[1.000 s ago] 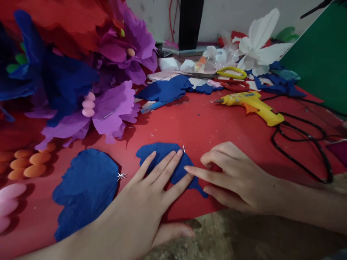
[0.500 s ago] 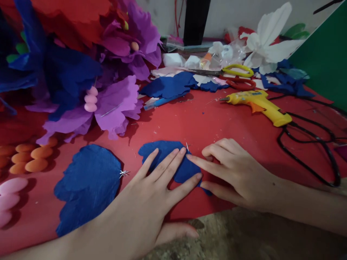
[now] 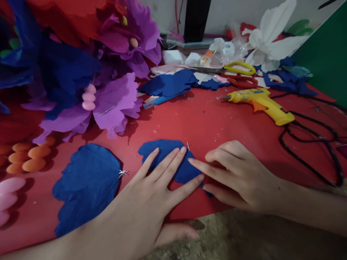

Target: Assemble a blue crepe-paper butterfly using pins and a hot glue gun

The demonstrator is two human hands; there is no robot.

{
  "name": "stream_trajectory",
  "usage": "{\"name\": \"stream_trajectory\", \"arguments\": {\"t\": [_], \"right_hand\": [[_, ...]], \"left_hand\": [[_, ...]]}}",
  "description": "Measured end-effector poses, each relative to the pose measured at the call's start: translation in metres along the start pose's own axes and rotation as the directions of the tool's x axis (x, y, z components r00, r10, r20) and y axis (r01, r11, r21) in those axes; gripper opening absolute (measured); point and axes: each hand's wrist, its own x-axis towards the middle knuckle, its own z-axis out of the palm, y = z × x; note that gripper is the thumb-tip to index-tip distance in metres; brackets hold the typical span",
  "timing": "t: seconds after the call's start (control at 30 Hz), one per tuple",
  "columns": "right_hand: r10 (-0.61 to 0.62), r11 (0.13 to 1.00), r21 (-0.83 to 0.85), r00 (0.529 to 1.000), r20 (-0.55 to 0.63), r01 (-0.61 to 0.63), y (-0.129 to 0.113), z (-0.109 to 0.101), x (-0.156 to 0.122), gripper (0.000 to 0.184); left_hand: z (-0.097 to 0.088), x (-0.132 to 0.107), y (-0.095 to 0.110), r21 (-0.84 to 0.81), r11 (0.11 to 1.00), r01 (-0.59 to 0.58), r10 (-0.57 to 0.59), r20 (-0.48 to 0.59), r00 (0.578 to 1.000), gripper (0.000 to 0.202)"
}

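My left hand (image 3: 155, 195) lies flat with its fingers spread over a blue crepe paper petal (image 3: 187, 171), pressing it to the red surface. Thin pale wire ends (image 3: 188, 146) stick out at the petal's upper edge, by my left fingertips. My right hand (image 3: 241, 173) rests at the petal's right side. Its index finger reaches to the petal's edge, its thumb stays apart below, and the other fingers curl in; nothing shows between them. Left of my left hand is a second blue petal (image 3: 86, 186), with crossed wire ends (image 3: 124, 173) at its right tip.
A yellow glue gun (image 3: 261, 103) with a black cord (image 3: 306, 160) lies at right. Scissors with yellow and red handles (image 3: 240, 68) rest on paper scraps behind. Large paper flowers (image 3: 116, 97) fill the upper left. Orange and pink egg-shaped pieces (image 3: 34, 164) sit at far left.
My right hand has shifted slightly right and down, its index finger sliding along the petal's edge. The left hand stays in place on the petal. The view has moved a little.
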Motion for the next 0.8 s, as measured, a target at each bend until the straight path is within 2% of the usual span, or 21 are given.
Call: {"name": "stream_trajectory", "arguments": {"t": [0.1,0.3,0.43,0.6,0.8], "right_hand": [[-0.001,1.0,0.016,1.0,-0.005,0.001,0.0,-0.002,0.0,0.038],[-0.09,0.996,0.032,0.995,0.049,0.088,0.003,-0.01,0.001,0.032],[-0.1,0.993,0.064,0.994,0.053,0.097,0.003,-0.012,0.001,0.032],[-0.088,0.99,0.11,0.996,0.002,0.087,0.003,-0.012,0.0,0.028],[-0.1,0.985,0.14,0.995,0.0,0.099,0.003,-0.011,0.0,0.021]], "left_hand": [[0.0,0.0,0.0,0.006,1.0,-0.013,0.013,-0.007,1.0,0.071],[0.0,-0.002,-0.002,-0.077,0.997,-0.016,0.016,0.002,1.0,0.068],[-0.003,0.0,-0.002,-0.048,0.998,-0.05,0.05,0.008,0.999,0.072],[-0.005,0.004,0.0,0.016,0.995,-0.096,0.097,-0.014,0.995,0.074],[-0.003,0.002,-0.001,-0.039,0.995,-0.093,0.094,0.031,0.995,0.075]]}}
